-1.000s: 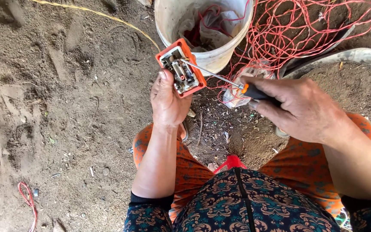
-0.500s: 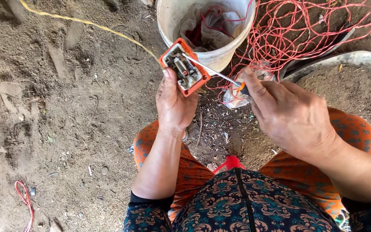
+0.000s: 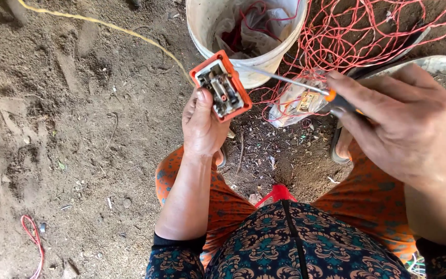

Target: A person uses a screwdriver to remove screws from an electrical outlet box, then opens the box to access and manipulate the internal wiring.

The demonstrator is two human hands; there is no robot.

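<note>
Bare earth fills the whole view — dry, grey-brown, crumbly, with small twigs and scraps on it. At 12 o'clock stands a white plastic bucket point(image 3: 280, 49) with crumpled plastic and some red wire inside. A tangle of thin red wire point(image 3: 378, 36) spreads from 12 to 2 o'clock, and a thin yellow cord point(image 3: 104, 26) runs across the ground from 11 o'clock toward the bucket.

The left hand point(image 3: 202, 126) holds up a small rectangular electrical box point(image 3: 221, 85) with an orange plastic frame; the fingers close around its lower end and the thumb lies on its open face. Inside I see grey and metal parts, a little dirty, and something red in the middle. The long axis of the box goes from about 11 o'clock to 5 o'clock, and the open face looks up to the camera.

The right hand point(image 3: 403, 124) comes from 3 o'clock and is closed around a screwdriver point(image 3: 290, 80) with an orange and black handle. The thin steel shaft points to about 10 o'clock and its tip is just beside the upper right edge of the box — I cannot tell if it touches. So the box lies at 9 o'clock from the right hand, and the left hand is the nearer one.

Behind the shaft lies a small clear plastic bag point(image 3: 298, 106) on the ground.
</note>
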